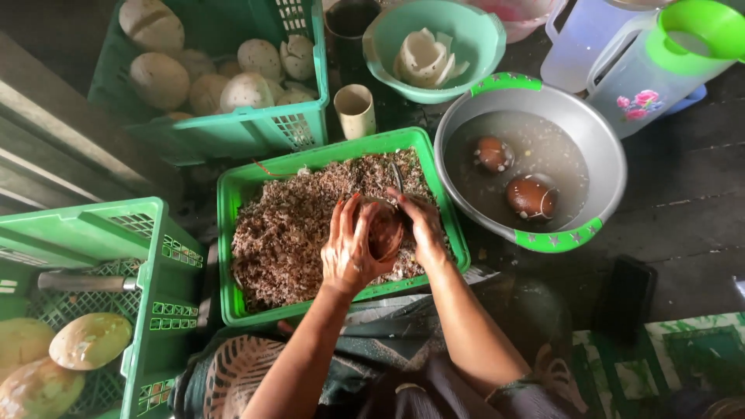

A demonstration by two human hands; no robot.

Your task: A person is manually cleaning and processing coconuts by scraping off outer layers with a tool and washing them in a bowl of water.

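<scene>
My left hand and my right hand both clasp a round brown coconut over a shallow green tray filled with brown and white shavings. A thin dark tool handle sticks up just behind the coconut near my right fingers; I cannot tell which hand holds it. Both forearms reach up from the bottom of the view.
A grey basin of cloudy water holds two brown coconuts. A teal bowl holds white coconut pieces. Green crates at back left and front left hold pale coconuts. A cup and a green-lidded jug stand behind.
</scene>
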